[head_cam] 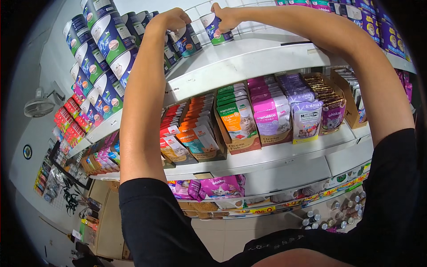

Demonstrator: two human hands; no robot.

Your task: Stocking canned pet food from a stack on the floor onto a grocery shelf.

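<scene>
Up on the top white shelf [253, 40], my right hand [230, 18] grips a blue, white and green cat food can [209, 28] from its right side. That can stands upright, with its base at or very near the shelf surface. My left hand [170, 19] is bent over the upper end of another cat food can [189, 41], this one with a teal lower band; its fingertips are partly hidden. A small gap separates the two cans. Left of them rises a stack of similar cans [111, 38], partly covered by my left forearm.
Below, a shelf holds open cartons of pet food pouches [238, 120]. Purple cans [362, 25] are stacked at the upper right. A white wire grid [260, 23] backs the top shelf. Several cans [347, 210] stand on the floor. A fan [39, 103] hangs on the left wall.
</scene>
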